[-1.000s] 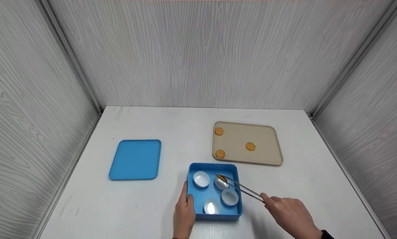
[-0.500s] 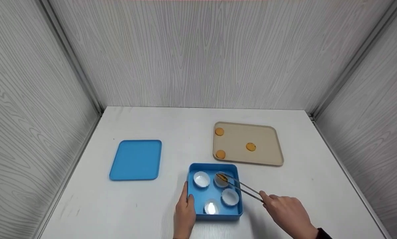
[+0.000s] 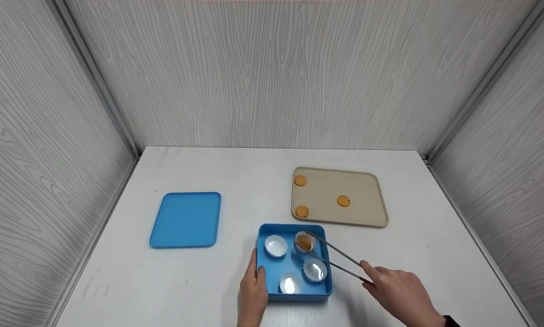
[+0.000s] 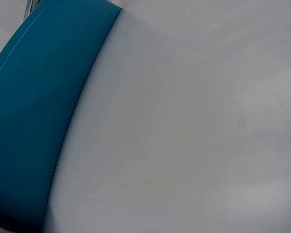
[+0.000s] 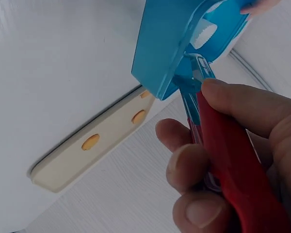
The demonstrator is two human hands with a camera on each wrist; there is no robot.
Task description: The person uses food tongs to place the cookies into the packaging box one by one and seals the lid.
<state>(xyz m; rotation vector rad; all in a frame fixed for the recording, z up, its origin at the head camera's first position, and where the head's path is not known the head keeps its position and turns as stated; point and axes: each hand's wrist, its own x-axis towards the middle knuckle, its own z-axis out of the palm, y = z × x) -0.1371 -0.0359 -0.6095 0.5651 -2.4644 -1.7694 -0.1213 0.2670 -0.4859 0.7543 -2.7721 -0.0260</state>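
Step in hand: likely letting go of a cookie. It sits in the cup nearest the far right corner of the box, tong arms spread around it. Whether a tip touches it, can't tell. Next move probably calls for lifting the tips straight out without dragging that cup, or brushing the one by the right wall. Other cups, near the far left corner and at the near wall, show no cookie.

Right hand: comes in from the worktop's near right, wrist low, thumb and fingers pinching the red-handled tongs, grip loose enough that the arms stand apart; tongs slant over the right wall. Left hand: comes from the near edge, holds the left wall, thumb at the rim, a finger along the outside; other fingers hidden.

Tray, beyond the box toward the worktop's far right: cookies by its far left corner, near left corner, and nearer the middle.
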